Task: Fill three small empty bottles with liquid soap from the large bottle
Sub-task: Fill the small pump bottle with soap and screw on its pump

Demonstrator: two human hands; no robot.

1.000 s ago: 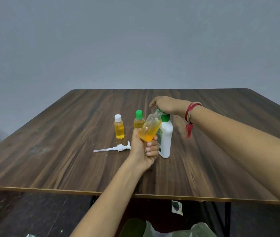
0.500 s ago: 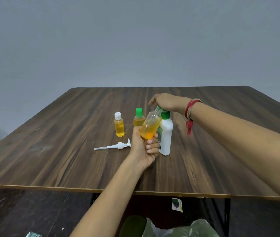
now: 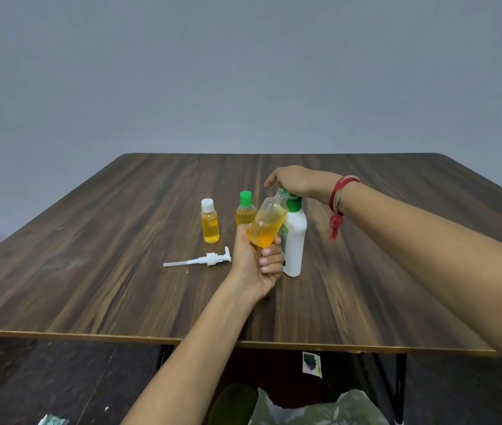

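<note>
Amber-filled small bottle (image 3: 267,223) tilts rightward, gripped by the left hand (image 3: 254,266).

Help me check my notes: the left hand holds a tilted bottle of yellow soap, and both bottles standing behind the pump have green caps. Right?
Not both: the head view shows a white-capped bottle beside the green-capped bottle. The left hand does hold a tilted bottle of yellow soap.
</note>
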